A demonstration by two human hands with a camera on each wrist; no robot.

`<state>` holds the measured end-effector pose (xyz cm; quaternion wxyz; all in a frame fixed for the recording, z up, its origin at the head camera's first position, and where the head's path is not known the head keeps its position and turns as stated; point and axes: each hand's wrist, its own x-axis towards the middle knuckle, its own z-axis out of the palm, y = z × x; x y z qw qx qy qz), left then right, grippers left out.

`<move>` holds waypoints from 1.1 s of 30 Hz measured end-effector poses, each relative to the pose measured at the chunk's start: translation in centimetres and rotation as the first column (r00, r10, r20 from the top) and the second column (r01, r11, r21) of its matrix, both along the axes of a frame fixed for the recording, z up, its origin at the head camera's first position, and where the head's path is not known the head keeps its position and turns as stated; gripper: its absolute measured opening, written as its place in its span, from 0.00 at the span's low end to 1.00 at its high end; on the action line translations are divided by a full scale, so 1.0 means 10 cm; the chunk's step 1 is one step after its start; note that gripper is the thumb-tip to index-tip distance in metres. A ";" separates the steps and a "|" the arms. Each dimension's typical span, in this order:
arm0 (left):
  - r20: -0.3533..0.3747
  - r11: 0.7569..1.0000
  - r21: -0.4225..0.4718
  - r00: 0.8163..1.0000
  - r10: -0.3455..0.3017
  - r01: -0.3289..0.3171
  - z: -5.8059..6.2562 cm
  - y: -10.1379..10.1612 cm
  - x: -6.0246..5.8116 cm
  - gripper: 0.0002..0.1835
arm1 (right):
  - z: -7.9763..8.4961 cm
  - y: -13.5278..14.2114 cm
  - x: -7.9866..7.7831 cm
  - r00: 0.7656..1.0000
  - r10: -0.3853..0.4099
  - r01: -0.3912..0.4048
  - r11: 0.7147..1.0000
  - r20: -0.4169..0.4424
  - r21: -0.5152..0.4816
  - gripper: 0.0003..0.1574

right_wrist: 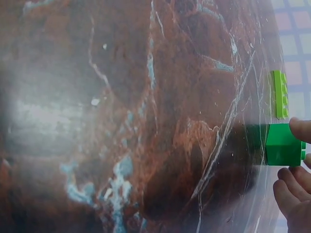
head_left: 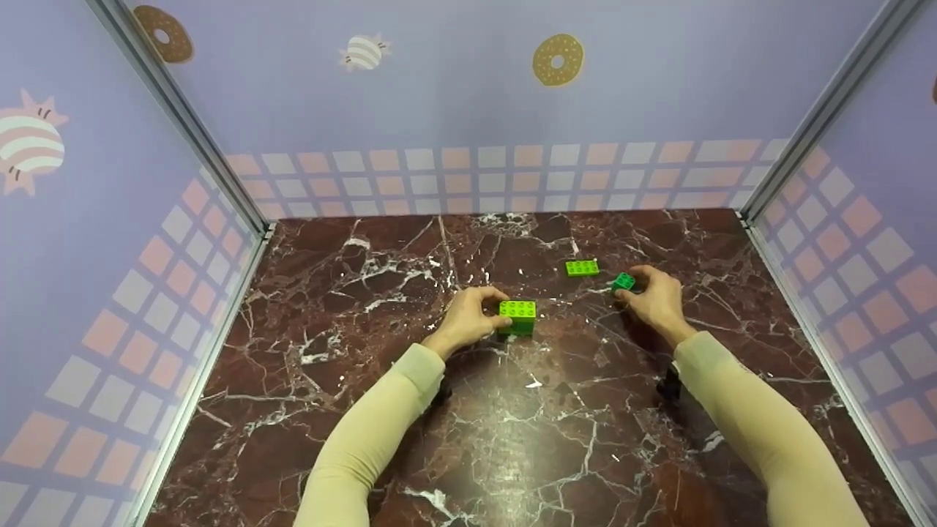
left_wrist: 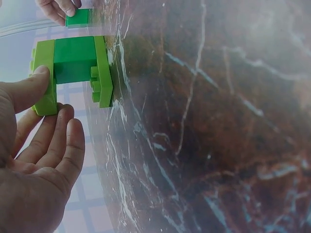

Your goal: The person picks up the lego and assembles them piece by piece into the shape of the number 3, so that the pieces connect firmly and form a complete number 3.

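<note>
My left hand [head_left: 466, 316] pinches the light green top brick [head_left: 517, 308] of a small stack, thumb on one side and fingertips on the other. In the left wrist view, a darker green block [left_wrist: 75, 58] sits under that top brick, toward one end. Below it lies a light green bottom brick [left_wrist: 102, 73] with bare studs showing, resting on the table. To the right, my right hand [head_left: 656, 298] pinches a small dark green block [head_left: 624, 281] between thumb and fingers. The right wrist view shows this block [right_wrist: 284, 144] close to the tabletop, its studs turned toward the hand.
A flat light green brick [head_left: 582, 268] lies studs up on the table, just left of and behind the right hand. The tabletop [head_left: 512, 439] is dark red marble pattern with white veins. Patterned walls [head_left: 483, 110] with metal corner rails enclose its back and sides.
</note>
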<state>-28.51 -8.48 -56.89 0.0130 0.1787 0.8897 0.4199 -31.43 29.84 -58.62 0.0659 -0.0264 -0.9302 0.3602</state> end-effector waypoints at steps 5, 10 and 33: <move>0.003 1.000 0.003 1.000 -0.004 0.004 -0.01 -0.01 0.00 0.19 | -0.01 -0.03 0.00 1.000 -0.011 0.011 1.000 0.005 -0.002 0.33; 0.012 1.000 0.010 1.000 -0.004 0.004 0.01 -0.01 0.01 0.19 | 0.00 -0.03 -0.02 1.000 -0.020 0.020 1.000 0.019 -0.002 0.32; 0.046 1.000 0.023 0.999 -0.001 0.000 0.02 0.00 0.02 0.20 | 0.02 -0.01 0.00 0.999 -0.013 0.013 1.000 0.033 0.005 0.28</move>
